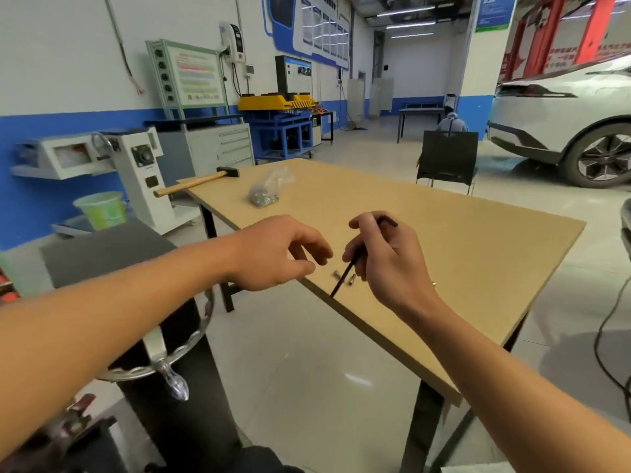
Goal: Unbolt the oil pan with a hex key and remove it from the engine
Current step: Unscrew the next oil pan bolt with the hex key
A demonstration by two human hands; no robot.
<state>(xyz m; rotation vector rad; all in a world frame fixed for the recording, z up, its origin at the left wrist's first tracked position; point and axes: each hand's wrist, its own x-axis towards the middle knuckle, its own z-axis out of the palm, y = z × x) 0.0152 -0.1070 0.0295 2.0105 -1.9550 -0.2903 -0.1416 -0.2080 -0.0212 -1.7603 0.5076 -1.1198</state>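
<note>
At 12 o'clock on the worktop [426, 240] I see a clear bag [268, 189] of small metal parts. My right grip [386, 257] pinches the hex key [341, 280] at centre, its long axis running 1 to 7 o'clock, long end down over two bolts [351, 278]. My left grip [276, 254] hangs loosely curled, holding nothing.

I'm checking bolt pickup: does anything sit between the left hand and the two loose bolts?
Nothing lies between the left hand and the nearer bolt; the hex key, held in the right hand, slants between that and the other bolt.
</note>
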